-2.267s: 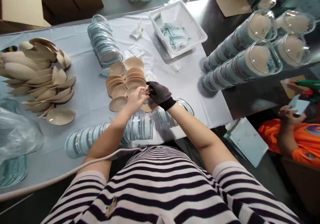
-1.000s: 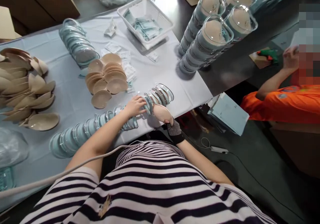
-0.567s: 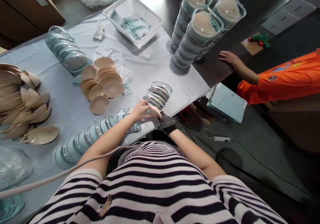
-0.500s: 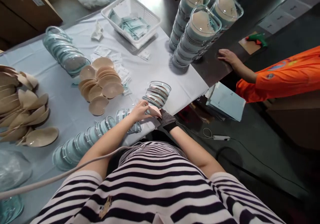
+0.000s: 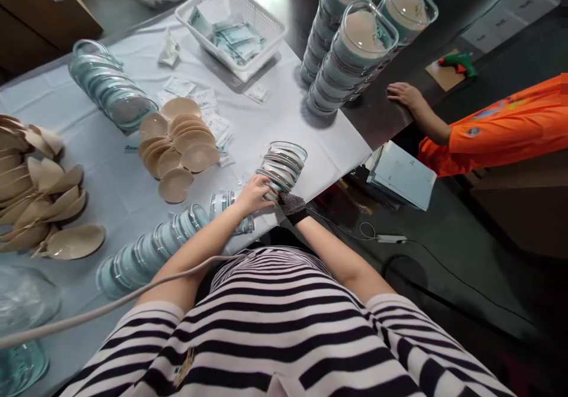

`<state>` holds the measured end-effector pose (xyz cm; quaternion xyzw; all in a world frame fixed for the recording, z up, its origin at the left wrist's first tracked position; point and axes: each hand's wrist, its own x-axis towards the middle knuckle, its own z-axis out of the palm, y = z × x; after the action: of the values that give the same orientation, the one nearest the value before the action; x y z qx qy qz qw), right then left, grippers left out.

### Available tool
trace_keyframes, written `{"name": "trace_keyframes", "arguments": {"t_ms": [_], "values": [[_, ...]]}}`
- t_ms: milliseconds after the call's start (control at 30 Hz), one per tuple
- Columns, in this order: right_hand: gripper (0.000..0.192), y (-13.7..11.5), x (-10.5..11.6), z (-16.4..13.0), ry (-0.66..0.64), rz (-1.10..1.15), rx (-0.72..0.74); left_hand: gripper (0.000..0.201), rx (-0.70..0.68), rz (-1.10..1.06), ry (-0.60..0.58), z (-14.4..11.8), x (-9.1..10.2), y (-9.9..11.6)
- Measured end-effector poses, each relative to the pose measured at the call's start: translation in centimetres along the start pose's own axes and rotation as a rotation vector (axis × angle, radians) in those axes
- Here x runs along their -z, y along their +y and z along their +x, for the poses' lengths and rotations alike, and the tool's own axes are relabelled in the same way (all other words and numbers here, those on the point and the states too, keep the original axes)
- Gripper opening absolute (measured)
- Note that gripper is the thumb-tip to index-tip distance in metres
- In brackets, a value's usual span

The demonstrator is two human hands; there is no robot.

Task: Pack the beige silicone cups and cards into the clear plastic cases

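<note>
My bare left hand [image 5: 256, 196] is closed, its fingers curled over the near end of a short stack of clear plastic cases [image 5: 286, 160] that have beige cups in them. On the other side of that near end is my right hand [image 5: 293, 205], in a dark speckled glove, with its fingers pressed against the nearest case. The cup between my hands is almost wholly hidden by the fingers. Beneath my left forearm lies a long row of nested clear cases [image 5: 151, 246]. Loose beige cups [image 5: 176, 185] are heaped to the left of my hands.
A white basket [image 5: 266, 60] with blue-white packets stands at the back. Tall stacks of filled cases [image 5: 326, 95] rise at the right. More cups [image 5: 75, 241] and tilted cases [image 5: 106, 89] lie left. A co-worker's hand [image 5: 406, 95] rests on the dark table near a green glue gun [image 5: 459, 64].
The pinkish cup seen between my hands has moved into the near end of the short stack. My left hand has shifted slightly right, and its fingers now reach over that end.
</note>
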<state>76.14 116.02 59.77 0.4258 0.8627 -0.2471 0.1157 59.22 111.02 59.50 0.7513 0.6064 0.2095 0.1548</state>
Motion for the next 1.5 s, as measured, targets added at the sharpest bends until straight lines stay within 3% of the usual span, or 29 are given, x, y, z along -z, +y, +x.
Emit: {"name": "trace_keyframes", "arguments": {"t_ms": [100, 233, 300, 400, 467, 533, 633, 700, 800, 933, 1000, 1100, 1200, 1267, 1367, 1433, 1500], "values": [[0.031, 0.5, 1.0, 0.0, -0.05, 0.002, -0.031, 0.047, 0.051, 0.019, -0.044, -1.2, 1.5, 0.7], [0.028, 1.1, 2.5, -0.3, -0.103, 0.072, -0.014, 0.094, 0.022, 0.12, -0.227, -6.6, 4.5, 0.6], [0.029, 1.1, 2.8, -0.6, -0.107, 0.156, -0.012, 0.097, 0.095, 0.194, -0.285, -8.9, 4.8, 0.7], [0.029, 0.7, 2.7, -1.1, -0.122, 0.196, 0.03, 0.095, 0.322, 0.242, -0.184, -9.0, 3.8, 1.2], [0.027, 0.5, 2.6, -1.2, -0.155, 0.168, 0.09, 0.092, 0.408, 0.21, -0.107, -7.4, 3.5, 0.9], [0.026, 0.4, 2.7, -1.0, -0.186, 0.113, 0.124, 0.078, 0.441, 0.147, -0.017, -5.4, 4.5, -0.9], [0.028, 0.5, 3.6, -0.6, -0.206, 0.036, 0.124, 0.048, 0.52, 0.112, 0.227, -2.5, 8.1, -5.9], [0.03, 0.7, 4.6, -0.5, -0.215, 0.025, 0.106, 0.036, 0.539, 0.129, 0.313, 0.0, 10.4, -9.8], [0.03, 1.1, 6.0, -0.3, -0.218, 0.038, 0.073, 0.036, 0.553, 0.151, 0.21, 5.4, 11.7, -14.4], [0.028, 2.0, 6.3, -0.4, -0.183, 0.147, 0.094, 0.038, 0.821, 0.166, 0.141, 12.5, 10.6, -17.9], [0.026, 2.7, 6.0, -0.5, -0.152, 0.2, 0.086, 0.025, 0.912, 0.141, 0.154, 14.6, 10.3, -19.1], [0.027, 3.8, 6.2, -0.9, -0.106, 0.266, 0.082, 0.015, 0.965, 0.089, 0.189, 15.1, 11.2, -20.0], [0.029, 4.1, 7.4, -0.3, -0.015, 0.439, 0.1, 0.023, 0.93, 0.044, 0.319, 13.3, 13.2, -18.7], [0.033, 3.3, 8.5, 1.0, 0.122, 0.67, 0.126, 0.029, 0.828, -0.094, 0.45, 11.1, 14.0, -16.1], [0.069, 0.1, 10.1, 4.3, 0.279, 1.061, 0.18, 0.034, 0.662, -0.439, 0.567, 7.0, 13.3, -10.6], [0.078, -2.8, 10.7, 6.7, 0.218, 1.213, 0.215, 0.036, 0.627, -0.616, 0.554, 4.3, 11.9, -6.9], [0.071, -5.7, 10.7, 8.3, 0.133, 1.243, 0.218, 0.036, 0.63, -0.723, 0.551, 1.9, 10.4, -3.8]]}}
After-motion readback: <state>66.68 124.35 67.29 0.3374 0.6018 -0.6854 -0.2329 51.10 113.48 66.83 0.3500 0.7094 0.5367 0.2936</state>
